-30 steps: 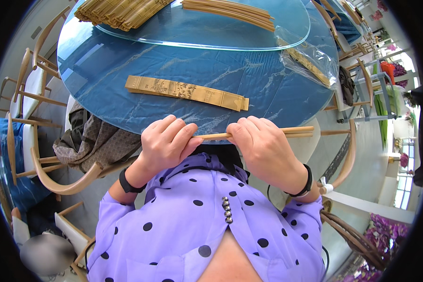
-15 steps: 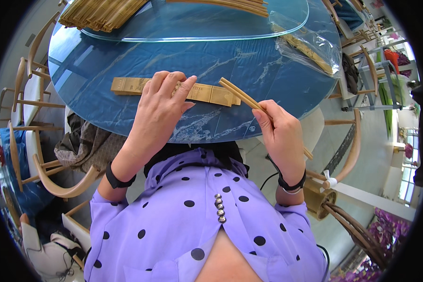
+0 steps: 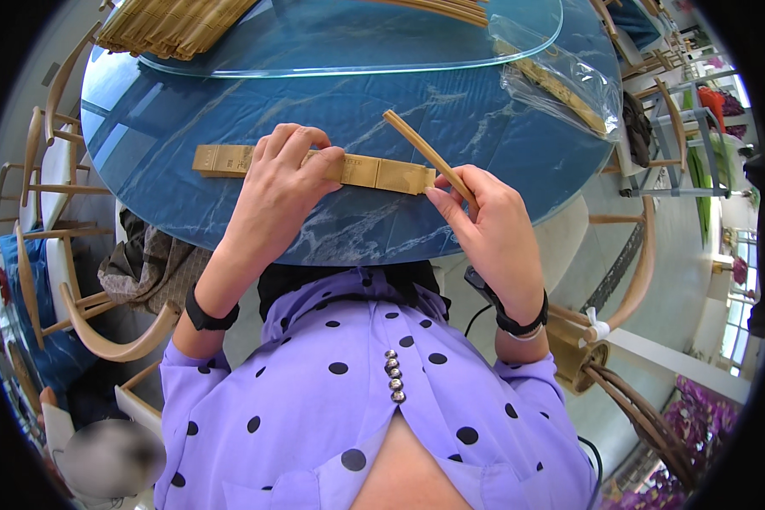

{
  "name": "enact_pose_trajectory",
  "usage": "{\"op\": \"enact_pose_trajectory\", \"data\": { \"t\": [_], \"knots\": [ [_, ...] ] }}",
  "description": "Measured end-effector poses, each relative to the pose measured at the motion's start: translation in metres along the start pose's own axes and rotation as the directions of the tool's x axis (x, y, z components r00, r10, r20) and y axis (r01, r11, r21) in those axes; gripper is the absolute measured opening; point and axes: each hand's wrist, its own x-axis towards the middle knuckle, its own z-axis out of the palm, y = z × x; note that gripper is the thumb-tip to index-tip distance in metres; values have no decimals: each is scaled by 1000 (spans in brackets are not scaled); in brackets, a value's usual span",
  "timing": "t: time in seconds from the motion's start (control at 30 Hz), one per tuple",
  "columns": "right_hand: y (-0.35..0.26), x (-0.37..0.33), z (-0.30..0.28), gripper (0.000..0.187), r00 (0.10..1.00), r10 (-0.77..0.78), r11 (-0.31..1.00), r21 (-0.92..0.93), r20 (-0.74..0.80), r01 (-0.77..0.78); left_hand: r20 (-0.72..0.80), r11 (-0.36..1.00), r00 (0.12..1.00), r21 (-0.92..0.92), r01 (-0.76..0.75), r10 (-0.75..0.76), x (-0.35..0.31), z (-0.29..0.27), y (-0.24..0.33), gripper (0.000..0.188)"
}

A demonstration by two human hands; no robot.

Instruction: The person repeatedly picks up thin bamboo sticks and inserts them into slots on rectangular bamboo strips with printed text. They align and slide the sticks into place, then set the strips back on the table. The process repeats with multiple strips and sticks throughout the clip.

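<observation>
A long, flat, gold paper chopstick sleeve (image 3: 382,174) lies crosswise near the front of the blue marbled table (image 3: 178,119). My left hand (image 3: 282,183) is over its middle, fingers bent and closed on it, hiding part of its print. In my right hand (image 3: 497,225) is a pair of light wooden chopsticks (image 3: 418,144), tilted up and to the left. The thumb and forefinger of that same hand touch the sleeve's right end. The chopsticks' upper ends point past the sleeve toward the table's middle; their lower ends are hidden by the hand.
A raised glass turntable (image 3: 348,73) covers the far part of the table. On it are a pile of gold sleeves (image 3: 170,25) at the left and several loose chopsticks (image 3: 450,10). A clear plastic bag (image 3: 599,98) with gold strips lies at the right. Wooden chairs (image 3: 119,344) stand around.
My right hand has moved up and left to the sleeve's right end, bringing the chopsticks along, now more steeply tilted. The left hand stays over the sleeve, its fingers more closed.
</observation>
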Motion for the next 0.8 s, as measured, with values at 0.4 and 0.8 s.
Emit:
{"op": "enact_pose_trajectory", "data": {
  "t": [0.4,0.8],
  "knots": [
    [3,13,9,26,995,52,947,311,85,-77,-6,992,1000,-127,9,-10,-8,-1,-16,44],
    [-11,10,11,19,904,-18,616,717,428,-328,6,953,979,-228,-199,206,-13,7,13,59]
  ]
}}
